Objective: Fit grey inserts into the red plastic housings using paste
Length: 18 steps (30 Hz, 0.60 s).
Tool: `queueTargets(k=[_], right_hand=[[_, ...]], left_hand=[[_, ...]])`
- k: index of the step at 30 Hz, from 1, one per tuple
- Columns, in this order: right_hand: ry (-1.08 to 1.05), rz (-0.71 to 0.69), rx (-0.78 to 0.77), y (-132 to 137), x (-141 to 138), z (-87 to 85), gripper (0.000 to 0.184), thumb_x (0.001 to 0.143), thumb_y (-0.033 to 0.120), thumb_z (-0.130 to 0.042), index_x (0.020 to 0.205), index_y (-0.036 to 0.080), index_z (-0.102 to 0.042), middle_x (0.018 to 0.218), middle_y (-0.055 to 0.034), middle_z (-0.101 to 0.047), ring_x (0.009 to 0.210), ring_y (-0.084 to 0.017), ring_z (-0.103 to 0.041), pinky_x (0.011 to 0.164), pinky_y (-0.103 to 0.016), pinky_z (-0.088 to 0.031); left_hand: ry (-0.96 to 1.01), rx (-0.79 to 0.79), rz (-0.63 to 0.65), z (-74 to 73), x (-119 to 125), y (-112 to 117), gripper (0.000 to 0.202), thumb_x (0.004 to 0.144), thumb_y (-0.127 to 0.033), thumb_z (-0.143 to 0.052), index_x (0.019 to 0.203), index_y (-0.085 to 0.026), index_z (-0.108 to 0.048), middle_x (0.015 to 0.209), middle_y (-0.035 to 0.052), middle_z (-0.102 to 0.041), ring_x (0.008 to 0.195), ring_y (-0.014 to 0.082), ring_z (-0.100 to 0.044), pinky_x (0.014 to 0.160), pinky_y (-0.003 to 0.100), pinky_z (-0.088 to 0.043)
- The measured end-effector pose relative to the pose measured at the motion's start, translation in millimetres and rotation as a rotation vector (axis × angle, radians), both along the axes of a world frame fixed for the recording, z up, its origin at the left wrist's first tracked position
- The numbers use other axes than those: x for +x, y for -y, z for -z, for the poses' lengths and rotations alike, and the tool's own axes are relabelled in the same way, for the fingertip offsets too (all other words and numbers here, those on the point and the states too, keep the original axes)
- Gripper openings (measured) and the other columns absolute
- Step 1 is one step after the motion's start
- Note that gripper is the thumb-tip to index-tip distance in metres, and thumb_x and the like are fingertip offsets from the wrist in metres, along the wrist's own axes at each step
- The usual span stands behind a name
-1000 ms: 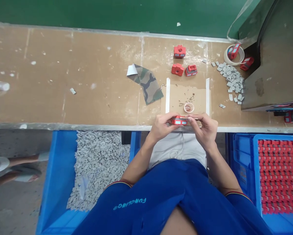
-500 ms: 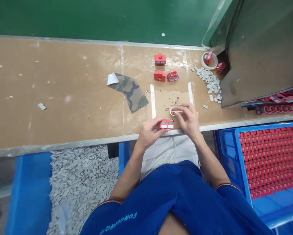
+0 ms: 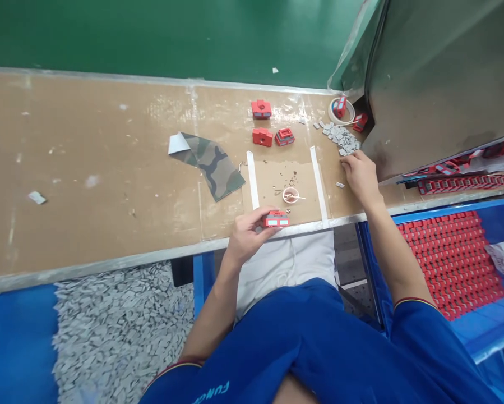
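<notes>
My left hand [image 3: 247,234] is closed on a red toy vehicle body [image 3: 277,219] with pale windows, at the table's front edge. Out to the right, my right hand [image 3: 361,178] reaches the near side of a pile of small grey pieces [image 3: 339,138]. Its thumb and forefinger are pressed together; whatever lies between them is too small to make out. A small round cup [image 3: 291,195] with a thin white stick [image 3: 301,197] in it stands on the brown sheet, just beyond the toy body.
Several red toy parts [image 3: 262,136] stand farther back. A camouflage cloth piece [image 3: 218,171] lies to the left, and a tape roll [image 3: 332,115] at the back right. A large dark panel [image 3: 440,78] bounds the right side. Blue crates [image 3: 479,342] sit below the table.
My right hand has left the cup and stick and moved right to the grey pieces. The stick now rests in the cup. My left hand still holds the toy body; the view has shifted.
</notes>
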State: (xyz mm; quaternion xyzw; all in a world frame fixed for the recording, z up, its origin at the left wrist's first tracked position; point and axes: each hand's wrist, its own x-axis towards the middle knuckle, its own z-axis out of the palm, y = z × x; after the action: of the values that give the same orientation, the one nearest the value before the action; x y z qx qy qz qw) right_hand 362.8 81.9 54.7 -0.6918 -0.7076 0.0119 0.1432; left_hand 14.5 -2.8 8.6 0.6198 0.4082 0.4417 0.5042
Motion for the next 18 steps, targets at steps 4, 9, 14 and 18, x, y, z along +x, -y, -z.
queueTargets(k=[4, 9, 14, 18], right_hand=[[0.071, -0.002, -0.088, 1.3, 0.7, -7.2, 0.028, 0.094, 0.019, -0.056, 0.099, 0.017, -0.083, 0.095, -0.0151, -0.073, 0.088, -0.031, -0.068, 0.082, -0.042, -0.050], [0.010, 0.010, -0.123, -1.9, 6.4, -11.7, 0.015, 0.083, 0.017, -0.068, 0.088, 0.020, -0.083, 0.090, -0.0109, -0.074, 0.085, -0.028, -0.068, 0.080, -0.041, -0.051], [-0.163, 0.041, -0.144, -1.7, 5.7, -22.7, 0.005, 0.077, 0.016, -0.076, 0.074, 0.020, -0.075, 0.086, -0.0087, -0.075, 0.079, -0.025, -0.067, 0.080, -0.040, -0.052], [-0.481, -0.018, -0.092, 33.6, -33.7, -38.6, 0.007, 0.085, 0.023, -0.075, 0.078, 0.022, -0.073, 0.079, -0.0044, -0.075, 0.072, -0.021, -0.067, 0.072, -0.035, -0.053]], left_hand=[[-0.007, 0.019, -0.003, 0.5, 0.0, 0.2, 0.041, 0.083, -0.046, -0.086, 0.114, -0.020, -0.081, 0.101, 0.0087, -0.085, 0.084, 0.0207, -0.079, 0.079, 0.030, -0.064], [-0.015, 0.034, 0.010, -0.3, -1.0, 0.6, 0.042, 0.085, -0.045, -0.084, 0.119, -0.021, -0.081, 0.107, 0.0098, -0.085, 0.089, 0.0219, -0.080, 0.082, 0.031, -0.063], [-0.003, 0.023, 0.009, 0.4, -1.6, 0.7, 0.046, 0.085, -0.049, -0.085, 0.120, -0.020, -0.080, 0.107, 0.0105, -0.085, 0.090, 0.0232, -0.080, 0.083, 0.032, -0.062], [-0.035, 0.066, 0.033, -2.6, -1.4, -0.2, 0.037, 0.090, -0.043, -0.079, 0.117, -0.018, -0.079, 0.105, 0.0098, -0.085, 0.091, 0.0229, -0.079, 0.083, 0.031, -0.061]])
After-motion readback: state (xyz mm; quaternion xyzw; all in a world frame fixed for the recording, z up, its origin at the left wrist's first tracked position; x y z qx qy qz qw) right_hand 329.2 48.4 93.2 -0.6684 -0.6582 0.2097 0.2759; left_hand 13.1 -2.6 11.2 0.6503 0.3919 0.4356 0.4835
